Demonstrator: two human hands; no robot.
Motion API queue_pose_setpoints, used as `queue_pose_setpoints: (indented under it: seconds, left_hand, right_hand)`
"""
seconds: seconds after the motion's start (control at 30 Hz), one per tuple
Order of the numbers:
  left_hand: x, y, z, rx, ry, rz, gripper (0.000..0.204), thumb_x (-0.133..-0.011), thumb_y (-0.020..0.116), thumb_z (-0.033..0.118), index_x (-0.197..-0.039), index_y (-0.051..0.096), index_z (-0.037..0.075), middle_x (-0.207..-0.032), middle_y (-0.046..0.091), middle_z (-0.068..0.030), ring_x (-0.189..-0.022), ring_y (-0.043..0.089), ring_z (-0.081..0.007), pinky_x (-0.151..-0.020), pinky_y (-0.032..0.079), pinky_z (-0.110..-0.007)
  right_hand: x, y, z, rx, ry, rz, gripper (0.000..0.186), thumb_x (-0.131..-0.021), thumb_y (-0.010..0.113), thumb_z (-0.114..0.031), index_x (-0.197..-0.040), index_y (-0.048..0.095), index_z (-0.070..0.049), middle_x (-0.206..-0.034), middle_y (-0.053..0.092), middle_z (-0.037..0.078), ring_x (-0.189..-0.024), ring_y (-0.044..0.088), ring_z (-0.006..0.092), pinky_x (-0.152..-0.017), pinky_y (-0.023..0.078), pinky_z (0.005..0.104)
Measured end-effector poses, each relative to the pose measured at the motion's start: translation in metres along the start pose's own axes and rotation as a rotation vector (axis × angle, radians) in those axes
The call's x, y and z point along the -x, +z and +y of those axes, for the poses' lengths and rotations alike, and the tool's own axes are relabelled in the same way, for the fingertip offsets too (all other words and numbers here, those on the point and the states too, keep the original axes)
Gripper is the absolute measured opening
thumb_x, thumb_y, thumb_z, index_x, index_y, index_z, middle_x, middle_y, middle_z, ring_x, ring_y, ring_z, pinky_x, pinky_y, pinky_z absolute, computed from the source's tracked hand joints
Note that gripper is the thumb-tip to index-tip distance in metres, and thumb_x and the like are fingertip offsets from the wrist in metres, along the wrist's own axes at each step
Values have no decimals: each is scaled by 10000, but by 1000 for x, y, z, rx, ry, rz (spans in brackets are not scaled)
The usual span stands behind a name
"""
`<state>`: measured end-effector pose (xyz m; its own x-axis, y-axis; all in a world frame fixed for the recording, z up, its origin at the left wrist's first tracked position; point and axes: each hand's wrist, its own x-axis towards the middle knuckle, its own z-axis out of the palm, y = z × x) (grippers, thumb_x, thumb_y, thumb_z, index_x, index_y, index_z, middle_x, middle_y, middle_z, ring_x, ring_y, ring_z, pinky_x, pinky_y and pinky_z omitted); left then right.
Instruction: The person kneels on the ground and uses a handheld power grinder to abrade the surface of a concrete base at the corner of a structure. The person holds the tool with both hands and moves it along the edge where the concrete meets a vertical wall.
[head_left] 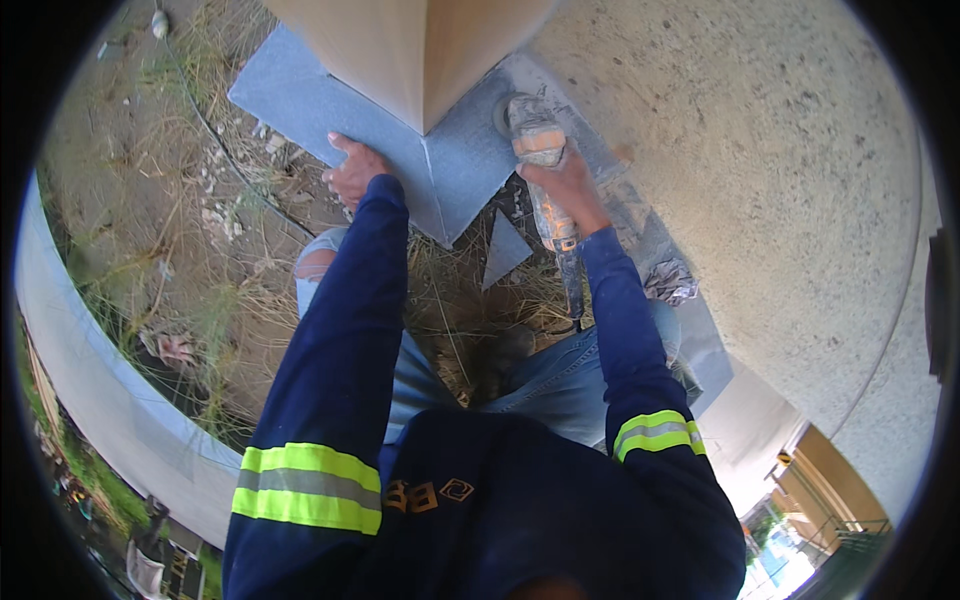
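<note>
My right hand (pixel 568 188) is wrapped round the body of a dusty angle grinder (pixel 540 145) with orange parts. The grinder's head lies against the right side of a blue-grey stone slab (pixel 480 145), and its disc is mostly hidden. At the slab's lower left edge, my left hand (pixel 357 175) grips the rim, one digit on top and the others bent beside it. A pale seam runs down the slab from the corner of a beige column (pixel 425 60). Below the grinder a triangular offcut (pixel 507 250) lies on the ground.
A dark cable (pixel 215 135) crosses the dirt and dry grass on the left. Crumpled paper or plastic (pixel 670 282) lies beside my right knee. Speckled concrete (pixel 780 180) spreads to the right, and a pale curved kerb (pixel 110 380) borders the left.
</note>
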<state>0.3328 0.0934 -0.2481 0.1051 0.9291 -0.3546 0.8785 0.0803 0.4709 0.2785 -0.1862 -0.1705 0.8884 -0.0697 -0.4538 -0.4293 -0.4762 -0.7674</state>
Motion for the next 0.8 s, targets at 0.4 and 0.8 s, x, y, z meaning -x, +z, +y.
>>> queue_pose_setpoints:
  seconds: [0.4, 0.8]
  left_hand:
    - [-5, -8, -5, 70, 21, -81, 945, -964, 474, 750, -1290, 575, -131, -1217, 655, -341, -1167, 641, -513, -1035, 478, -575]
    - [75, -109, -97, 450, 727, -607, 519, -962, 705, 381, -1165, 593, -84, -1163, 620, -240, -1070, 591, -383, -987, 452, -474]
  right_hand:
    - [82, 64, 0, 129, 54, 48, 778, -720, 819, -440, -1294, 515, -11, -1152, 707, 254, -1076, 702, 428, -908, 539, 482]
    - [58, 59, 12, -99, 15, 199, 803, -706, 852, -413, -1277, 519, 43, -1160, 703, 263, -1060, 707, 420, -935, 538, 471]
